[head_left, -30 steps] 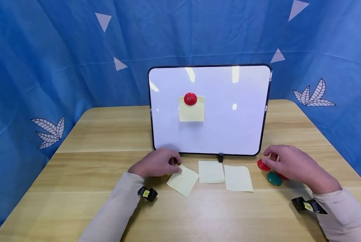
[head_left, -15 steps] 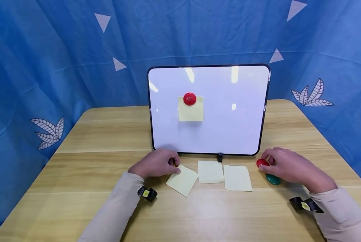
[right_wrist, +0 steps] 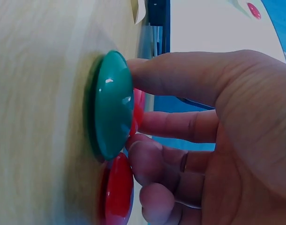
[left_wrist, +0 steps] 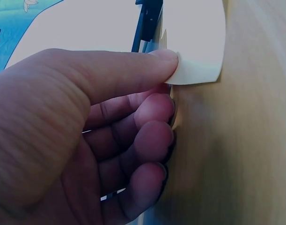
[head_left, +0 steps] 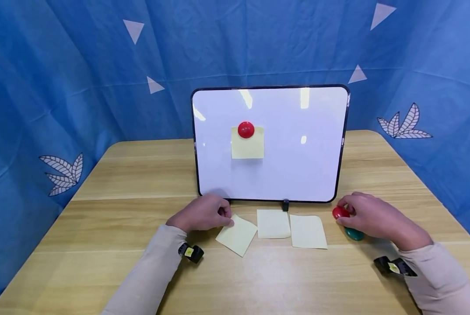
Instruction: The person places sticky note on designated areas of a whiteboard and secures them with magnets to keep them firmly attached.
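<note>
On the worktop (head_left: 140, 183), just before the whiteboard (head_left: 298, 166): hands at a note and a magnet.

At the near edge of the board, the left hand (head_left: 203, 213) pinches a corner of the leftmost yellow sticky note (head_left: 236, 236) between thumb and curled fingers, the note tilted. Two more notes (head_left: 273, 223) (head_left: 307, 231) lie flat beside it. To the right, the right hand (head_left: 370, 216) grips a red magnet (head_left: 340, 212) with curled fingers, a green magnet (head_left: 355, 234) touching below and another red magnet (right_wrist: 117, 192) beside. Higher up, a red magnet (head_left: 246, 129) pins a note (head_left: 247, 146) to the board.
</note>
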Demonstrator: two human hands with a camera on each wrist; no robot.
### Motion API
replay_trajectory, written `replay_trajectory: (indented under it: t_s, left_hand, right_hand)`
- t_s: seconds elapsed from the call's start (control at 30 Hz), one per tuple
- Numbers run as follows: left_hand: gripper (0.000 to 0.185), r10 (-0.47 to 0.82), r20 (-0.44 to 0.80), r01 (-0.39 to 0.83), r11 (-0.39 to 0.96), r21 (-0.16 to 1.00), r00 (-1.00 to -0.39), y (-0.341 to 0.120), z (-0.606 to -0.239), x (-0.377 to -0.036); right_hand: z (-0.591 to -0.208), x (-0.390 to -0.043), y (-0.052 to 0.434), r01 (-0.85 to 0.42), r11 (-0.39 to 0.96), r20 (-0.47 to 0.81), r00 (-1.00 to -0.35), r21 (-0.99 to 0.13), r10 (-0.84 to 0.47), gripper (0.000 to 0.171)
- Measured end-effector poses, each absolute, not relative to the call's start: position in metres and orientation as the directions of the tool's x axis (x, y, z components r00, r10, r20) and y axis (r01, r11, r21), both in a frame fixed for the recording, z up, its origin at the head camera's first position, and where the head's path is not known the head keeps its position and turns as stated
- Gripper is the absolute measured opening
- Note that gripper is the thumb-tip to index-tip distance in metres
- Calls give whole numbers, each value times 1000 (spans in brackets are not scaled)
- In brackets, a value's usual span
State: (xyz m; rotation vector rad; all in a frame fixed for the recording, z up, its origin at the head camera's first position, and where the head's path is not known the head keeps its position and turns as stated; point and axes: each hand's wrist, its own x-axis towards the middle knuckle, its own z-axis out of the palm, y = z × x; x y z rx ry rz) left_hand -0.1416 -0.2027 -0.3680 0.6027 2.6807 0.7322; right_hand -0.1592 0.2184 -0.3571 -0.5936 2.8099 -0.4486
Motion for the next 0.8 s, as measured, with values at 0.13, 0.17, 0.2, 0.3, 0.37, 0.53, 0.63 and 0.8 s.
replay_trajectory:
  t_s: [0.13, 0.17, 0.2, 0.3, 0.37, 0.53, 0.63, 0.8]
  left_hand:
    - [17, 473, -165, 321, 776, 543, -865, -204, -369, -141]
    - [17, 476, -163, 324, 775, 542, -864, -204, -369, -141]
    - [17, 480, -160, 329, 772, 544, -863, -205, -369, -141]
    - [18, 493, -152, 342, 763, 549, -856, -205, -369, -141]
    - [18, 501, -150, 345, 755, 558, -852, -205, -370, -142]
    - [17, 513, -151, 340, 734, 588, -845, -205, -370, -143]
    - [17, 521, -150, 335, 716, 612, -840, -206, -369, -143]
    - [15, 532, -148, 328, 692, 643, -834, -209, -368, -144]
  right_hand:
    - [-357, -159, 218, -354, 871, -161, -891, -340, -425, 34]
    - [-357, -159, 218, -354, 871, -161, -891, -341, -425, 33]
    - [-358, -159, 218, -354, 870, -161, -891, -342, -425, 33]
    - [-359, -158, 218, -354, 870, -155, -892, -343, -424, 31]
    - [-360, -157, 218, -349, 871, -159, -893, -346, -421, 31]
    - [-361, -157, 218, -342, 874, -166, -895, -345, -415, 33]
    - [-361, -157, 218, -346, 874, -159, -896, -341, -416, 34]
    - [-361, -158, 218, -350, 872, -153, -895, -343, -419, 34]
